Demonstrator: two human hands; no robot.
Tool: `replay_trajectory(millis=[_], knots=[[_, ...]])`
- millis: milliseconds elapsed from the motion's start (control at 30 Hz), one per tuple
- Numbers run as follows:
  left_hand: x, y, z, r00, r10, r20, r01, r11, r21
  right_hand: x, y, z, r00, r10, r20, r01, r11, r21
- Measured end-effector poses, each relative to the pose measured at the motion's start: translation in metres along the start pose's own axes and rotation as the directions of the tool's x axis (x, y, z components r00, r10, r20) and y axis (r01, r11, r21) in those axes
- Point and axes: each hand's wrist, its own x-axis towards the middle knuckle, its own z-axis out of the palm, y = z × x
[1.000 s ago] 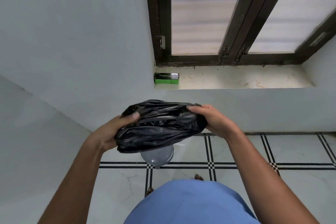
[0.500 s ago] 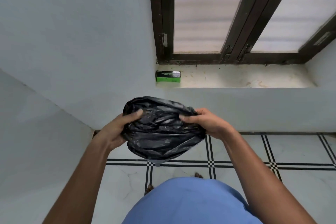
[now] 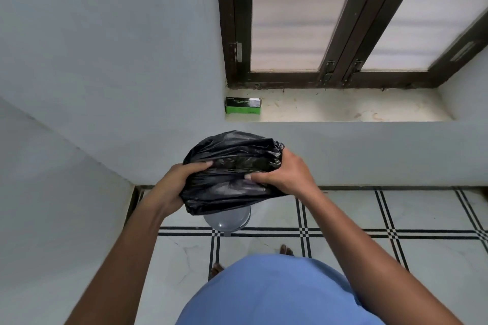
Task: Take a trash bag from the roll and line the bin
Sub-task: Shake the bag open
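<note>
Both hands hold a black trash bag (image 3: 232, 171) in the air, bunched into a puffy, crinkled mass, above a grey bin (image 3: 227, 220) that stands on the tiled floor (image 3: 369, 258). Only the near, rounded part of the bin shows beneath the bag's lower edge; the rest is hidden behind the plastic.

The left hand (image 3: 173, 187) cups the bag's left side, its fingers curled under and behind the plastic and the thumb laid flat across the top, pointing right. The right hand (image 3: 285, 175) grips the bag's right side from above, fingers bent and closed over a gathered fold, fingertips pressing into the front of the bag. The two hands are a little apart, with bag between them.

On the window sill (image 3: 343, 108), at its left end against the wall, lies a green and black box (image 3: 243, 105) on its side; its print is too small to read. Behind the sill stands a dark-framed window (image 3: 340, 34) with frosted panes.

At the bottom of the view is the person's blue shirt (image 3: 277, 293), with bare toes (image 3: 286, 249) visible on the floor just beyond it, near the black tile lines.
</note>
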Motion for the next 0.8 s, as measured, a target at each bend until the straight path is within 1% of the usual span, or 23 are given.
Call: replay_trajectory(millis=[33,67,100,133,167,200,233,267,300,333,367,433,500,567,667,733,767,800], knots=[[-0.006,0.001,0.005,0.997,0.005,0.074,-0.008,0.999,0.033,0.001,-0.002,0.009,0.995,0.018,-0.102,-0.032,0.991,-0.132],[-0.011,0.002,0.01,0.991,0.013,0.134,-0.023,0.997,0.071,0.002,-0.004,0.017,0.989,0.021,-0.145,-0.049,0.98,-0.191],[-0.013,0.001,0.014,0.984,0.018,0.179,-0.036,0.995,0.094,0.003,-0.006,0.022,0.993,0.031,-0.118,-0.049,0.986,-0.157],[-0.014,0.0,0.017,0.979,0.018,0.203,-0.037,0.995,0.093,0.004,-0.01,0.022,0.998,0.059,-0.023,-0.058,0.998,0.007],[-0.015,-0.001,0.02,0.98,0.018,0.198,-0.035,0.996,0.081,0.005,-0.011,0.022,0.991,0.073,0.109,-0.097,0.966,0.239],[-0.014,-0.001,0.021,0.986,0.024,0.163,-0.037,0.996,0.076,0.006,-0.01,0.02,0.971,0.061,0.233,-0.154,0.901,0.406],[-0.012,-0.002,0.021,0.994,0.036,0.107,-0.044,0.996,0.078,0.006,-0.006,0.017,0.958,0.033,0.285,-0.173,0.859,0.482],[-0.009,-0.003,0.018,0.998,0.05,0.037,-0.053,0.996,0.075,0.008,0.0,0.013,0.965,0.03,0.261,-0.16,0.854,0.495],[-0.006,-0.006,0.013,0.998,0.059,-0.031,-0.057,0.997,0.05,0.011,0.008,0.01,0.979,0.053,0.198,-0.145,0.863,0.484],[-0.002,-0.009,0.006,0.994,0.058,-0.088,-0.058,0.998,0.004,0.015,0.018,0.008,0.984,0.089,0.154,-0.153,0.865,0.478],[0.001,-0.012,-0.001,0.99,0.047,-0.134,-0.055,0.997,-0.056,0.017,0.026,0.005,0.981,0.119,0.15,-0.179,0.851,0.493],[0.005,-0.016,-0.011,0.979,0.017,-0.204,-0.048,0.987,-0.15,0.019,0.038,0.001,0.967,0.14,0.214,-0.239,0.795,0.558],[0.004,-0.017,-0.013,0.976,-0.022,-0.215,-0.025,0.976,-0.215,0.018,0.043,-0.001,0.954,0.137,0.267,-0.277,0.744,0.608],[0.001,-0.018,-0.008,0.984,-0.053,-0.172,0.002,0.959,-0.282,0.016,0.043,0.0,0.946,0.119,0.303,-0.3,0.68,0.669],[-0.006,-0.016,-0.001,0.997,-0.049,-0.056,0.028,0.945,-0.325,0.012,0.039,0.004,0.923,0.118,0.367,-0.372,0.523,0.767],[-0.013,-0.013,0.002,0.998,-0.041,0.04,0.05,0.964,-0.26,0.01,0.035,0.004,0.909,0.128,0.396,-0.411,0.427,0.805],[-0.017,-0.011,0.004,0.995,-0.054,0.078,0.068,0.979,-0.192,0.009,0.031,0.005,0.906,0.122,0.406,-0.419,0.4,0.815],[-0.02,-0.009,0.005,0.991,-0.075,0.109,0.086,0.991,-0.099,0.008,0.029,0.004,0.907,0.106,0.408,-0.414,0.41,0.813]])
